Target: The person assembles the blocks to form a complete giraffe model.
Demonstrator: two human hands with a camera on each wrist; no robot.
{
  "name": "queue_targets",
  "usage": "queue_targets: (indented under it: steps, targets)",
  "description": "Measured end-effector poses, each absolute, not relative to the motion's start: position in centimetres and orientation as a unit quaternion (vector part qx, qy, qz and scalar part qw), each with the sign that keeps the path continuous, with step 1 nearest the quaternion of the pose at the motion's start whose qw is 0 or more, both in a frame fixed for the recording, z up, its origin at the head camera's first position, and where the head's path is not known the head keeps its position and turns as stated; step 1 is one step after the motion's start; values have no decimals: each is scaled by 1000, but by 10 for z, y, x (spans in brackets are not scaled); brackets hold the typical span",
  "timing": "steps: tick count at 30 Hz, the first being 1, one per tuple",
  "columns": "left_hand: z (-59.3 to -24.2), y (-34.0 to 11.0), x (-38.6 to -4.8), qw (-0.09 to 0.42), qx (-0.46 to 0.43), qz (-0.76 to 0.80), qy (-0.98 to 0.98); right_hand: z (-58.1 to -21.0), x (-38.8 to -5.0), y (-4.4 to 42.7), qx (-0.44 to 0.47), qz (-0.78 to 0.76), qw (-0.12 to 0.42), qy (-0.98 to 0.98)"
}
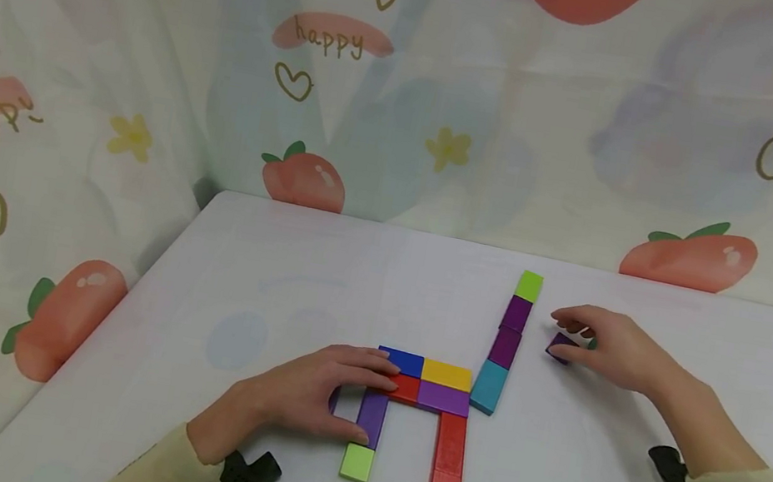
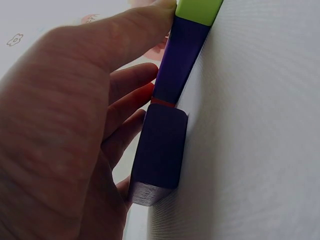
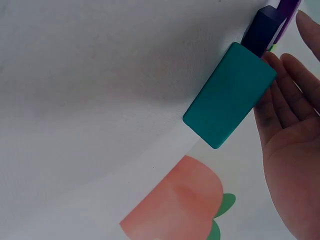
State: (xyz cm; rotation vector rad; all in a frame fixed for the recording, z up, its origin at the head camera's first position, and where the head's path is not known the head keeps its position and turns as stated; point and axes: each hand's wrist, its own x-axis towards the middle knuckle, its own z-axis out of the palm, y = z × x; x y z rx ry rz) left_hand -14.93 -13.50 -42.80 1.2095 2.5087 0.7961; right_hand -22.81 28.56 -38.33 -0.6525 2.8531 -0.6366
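My left hand point(image 1: 305, 392) lies over the left side of a block layout. Its fingers reach across a blue block point(image 1: 403, 362) and a red block point(image 1: 406, 390). The thumb rests near where a violet block point(image 1: 371, 420) meets a light green block point(image 1: 357, 464). Under that palm stands a separate dark purple block point(image 2: 159, 150). My right hand point(image 1: 620, 350) hovers around a dark purple block point(image 1: 561, 349), fingers relaxed and not visibly pinching it. In the right wrist view, a teal-green block point(image 3: 230, 95) sits close to this dark block, beside extended fingers.
A yellow block point(image 1: 447, 375) and a purple one point(image 1: 443, 400) continue the layout, with red blocks point(image 1: 451, 443) running toward me. To its right stretches a slanted row of a blue-teal block point(image 1: 489, 386), purple blocks point(image 1: 515, 314) and a lime block point(image 1: 529, 286). Patterned cloth point(image 1: 392, 107) hangs behind the white table point(image 1: 272, 290).
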Motion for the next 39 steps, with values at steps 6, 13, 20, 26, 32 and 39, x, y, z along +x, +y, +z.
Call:
queue_targets:
  steps: [6,13,20,26,32,39]
  targets:
    - [-427,-134,-149,120,416,273,859,-386,-225,292,-216,-198,75,953]
    - [-427,-134,-149,123,415,272,860,-388,-220,291,-216,-199,63,954]
    - [-427,-134,-149,124,413,273,860,-389,-222,287,-224,-202,60,952]
    - [-427,-134,-149,122,415,273,859,-385,-228,285,-223,-201,49,953]
    - [-429,-136,-149,126,411,275,860,-382,-242,283,-212,-207,26,955]
    - [-428,-135,-149,123,414,276,859,-376,-263,283,-179,-230,28,956]
